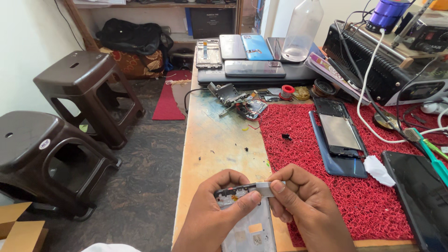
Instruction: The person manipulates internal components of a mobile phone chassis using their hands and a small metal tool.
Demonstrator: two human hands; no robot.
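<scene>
The phone frame [247, 224], a stripped silver chassis with small parts showing inside, is sitting low in my view at the near edge of the wooden bench [214, 144], partly over the bench edge and just left of the red mat [336, 186]. I am gripping it with my left hand [212, 214], fingers curled around its left side and the thumb pressing across its top corner. My right hand [303, 205] is pinching a small silver strip [264, 188] at the frame's top edge, thumb and forefinger closed together on it. On the mat, well apart from my hands, an opened phone [339, 133] is lying over a blue back cover [338, 163], with a scrap of white tissue [377, 170] just beside them and a dark screen panel [420, 200] at the right edge. Farther back I am seeing a cluster of loose circuit parts [238, 100], several phones laid on a dark laptop [254, 74], and a clear plastic bottle [302, 30]. Two brown plastic stools [70, 126] are standing on the floor to the left.
</scene>
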